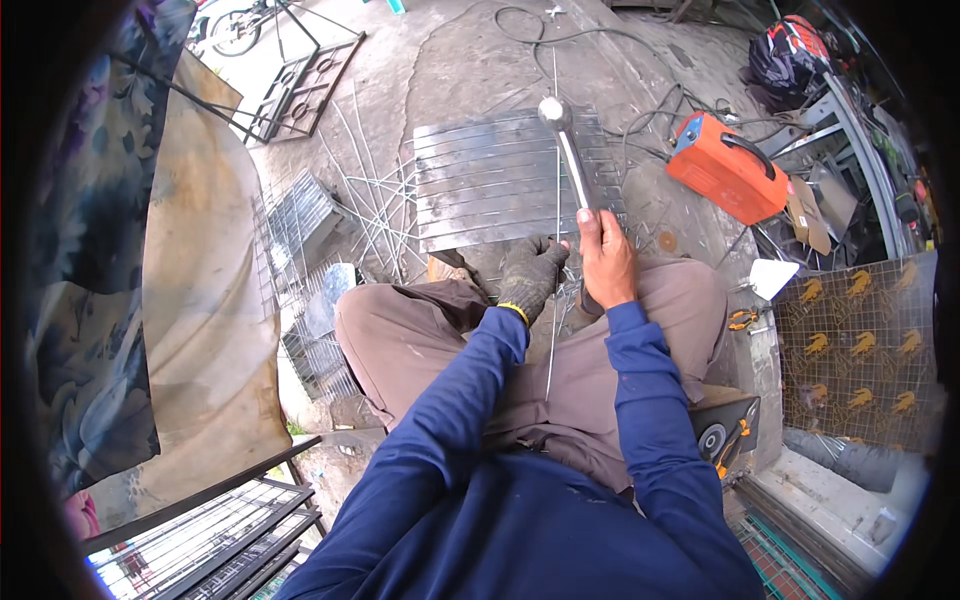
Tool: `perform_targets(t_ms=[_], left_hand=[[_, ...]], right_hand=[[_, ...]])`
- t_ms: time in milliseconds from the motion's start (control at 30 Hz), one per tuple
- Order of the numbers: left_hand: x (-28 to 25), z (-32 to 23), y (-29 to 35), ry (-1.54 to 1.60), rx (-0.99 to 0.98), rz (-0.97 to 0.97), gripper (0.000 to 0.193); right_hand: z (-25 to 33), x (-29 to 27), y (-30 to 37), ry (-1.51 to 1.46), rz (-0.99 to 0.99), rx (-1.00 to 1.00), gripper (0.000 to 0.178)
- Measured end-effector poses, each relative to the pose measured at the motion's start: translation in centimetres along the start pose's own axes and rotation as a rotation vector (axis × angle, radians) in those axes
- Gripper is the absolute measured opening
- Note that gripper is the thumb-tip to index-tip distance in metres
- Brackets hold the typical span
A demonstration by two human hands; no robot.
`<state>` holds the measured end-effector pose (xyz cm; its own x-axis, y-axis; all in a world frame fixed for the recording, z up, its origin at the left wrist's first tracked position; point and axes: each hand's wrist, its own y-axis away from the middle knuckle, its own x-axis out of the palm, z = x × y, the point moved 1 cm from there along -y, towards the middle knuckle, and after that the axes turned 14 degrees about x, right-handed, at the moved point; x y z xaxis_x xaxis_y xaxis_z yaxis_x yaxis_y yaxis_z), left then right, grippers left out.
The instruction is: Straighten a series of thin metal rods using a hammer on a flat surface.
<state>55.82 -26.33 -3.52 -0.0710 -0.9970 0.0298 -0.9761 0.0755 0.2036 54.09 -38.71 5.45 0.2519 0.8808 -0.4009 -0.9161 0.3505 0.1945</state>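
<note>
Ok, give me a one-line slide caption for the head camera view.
Seated person's bare right hand raises a hammer while the gloved left hand steadies a thin wire before stacked metal strips.

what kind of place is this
Probably an outdoor metalworking or welding yard: an orange welding machine with cables on bare concrete, wire mesh panels and loose rods lying around, and a hammer in the right hand.

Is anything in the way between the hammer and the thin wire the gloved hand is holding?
Nothing visible. The hammer, raised in the right hand, hangs over the metal slats; the left hand grips the wire just below.
</note>
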Motion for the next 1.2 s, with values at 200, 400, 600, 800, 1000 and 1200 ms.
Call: perform_targets(t_ms=[200,400,600,800,1000,1200], left_hand=[[0.0,0.3,0.0,0.078,-0.028,0.001,0.028],[0.0,-0.1,0.0,0.061,-0.048,0.039,0.023],[-0.6,-3.3,0.5,0.478,-0.139,0.048,0.02],[-0.1,-10.0,0.0,1.169,-0.319,0.289,0.017],[1.0,-12.8,-0.4,1.336,-0.339,0.179,0.018],[3.0,-13.9,-1.4,1.177,-0.199,0.206,0.012]], right_hand=[[-2.0,0.4,-1.5,0.118,0.039,0.081,0.054],[-2.8,0.1,-0.8,0.149,-0.116,0.108,0.055],[-6.4,-0.1,-2.6,-0.03,-0.056,0.361,0.06],[-8.0,-1.1,-3.5,0.07,-0.129,0.296,0.061],[-6.7,-0.9,-3.1,0.05,-0.093,0.272,0.061],[-7.6,-1.1,-3.6,0.024,-0.101,0.268,0.061]])
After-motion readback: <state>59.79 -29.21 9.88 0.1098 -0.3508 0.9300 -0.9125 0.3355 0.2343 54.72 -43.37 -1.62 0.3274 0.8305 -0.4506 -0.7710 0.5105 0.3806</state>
